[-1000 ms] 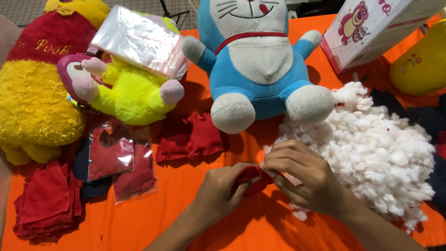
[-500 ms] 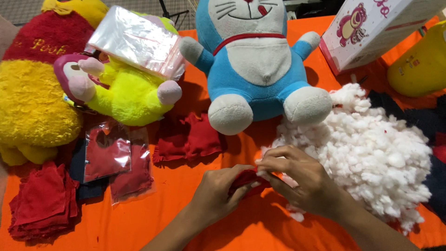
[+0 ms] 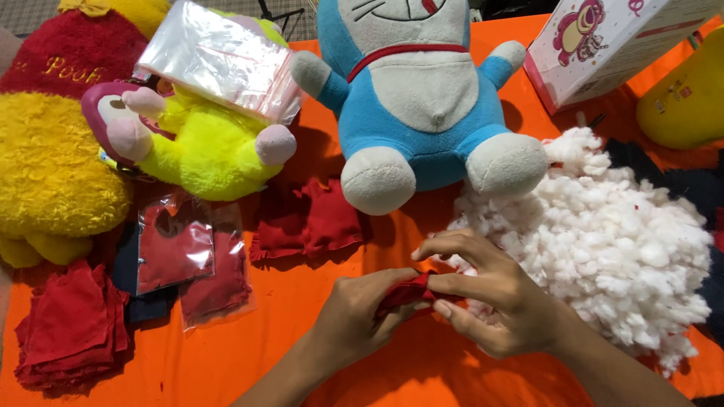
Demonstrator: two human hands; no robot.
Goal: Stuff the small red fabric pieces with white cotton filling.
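Both hands have slid slightly toward six o'clock since a second ago, pinch unchanged. Left hand (image 3: 354, 316) and right hand (image 3: 490, 301) clamp a small red pouch (image 3: 407, 290) between them, at nine o'clock of the stuffing (image 3: 603, 241). Judging by this, filling is under way; next calls for holding its mouth open. Pouch's long axis runs nine-to-three, mouth apparently toward three.

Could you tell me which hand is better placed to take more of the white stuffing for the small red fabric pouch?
The right hand. It lies against the white fluffy stuffing heap, while the left hand is on the far side, gripping the small red fabric pouch.
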